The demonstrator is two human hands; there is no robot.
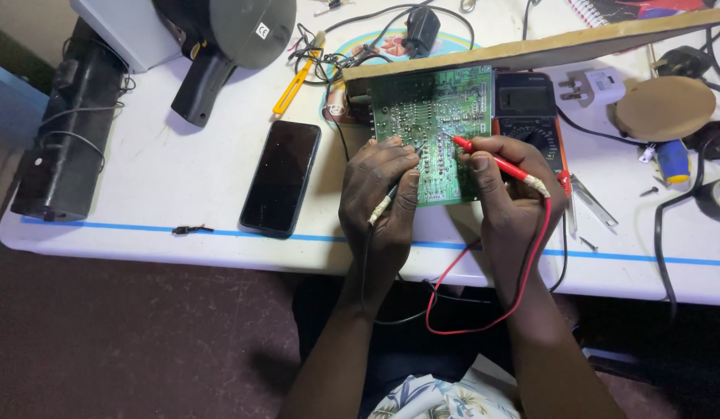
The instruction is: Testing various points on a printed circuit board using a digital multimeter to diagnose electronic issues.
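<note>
White table: green circuit board, solder side up, probed.

White table with blue stripe, dark floor

Green circuit board at twelve o'clock, red probe, black phone at ten o'clock, white table with blue stripe

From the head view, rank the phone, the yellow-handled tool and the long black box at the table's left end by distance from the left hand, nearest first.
1. Phone, dark and face up, just left of the left hand.
2. Yellow-handled tool, up and left, behind the phone.
3. Long black box, at the table's far left end.
</note>
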